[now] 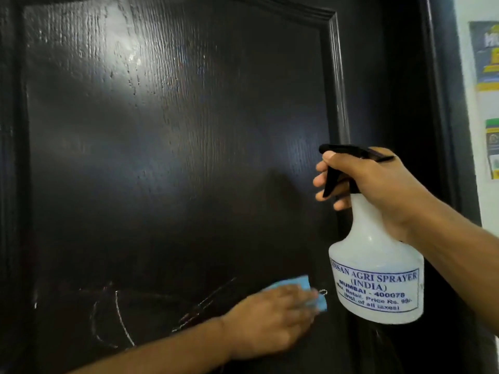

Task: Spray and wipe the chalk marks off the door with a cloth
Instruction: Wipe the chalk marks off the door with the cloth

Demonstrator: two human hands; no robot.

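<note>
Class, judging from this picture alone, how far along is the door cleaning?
Done: the upper door looks wet and free of chalk. In hand: the left hand presses a blue cloth low on the door; the right hand holds the spray bottle. Left: chalk marks beside the cloth.

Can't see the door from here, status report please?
Left hand presses blue cloth on door. Right hand grips spray bottle. Chalk marks remain low. Nothing blocking.
</note>
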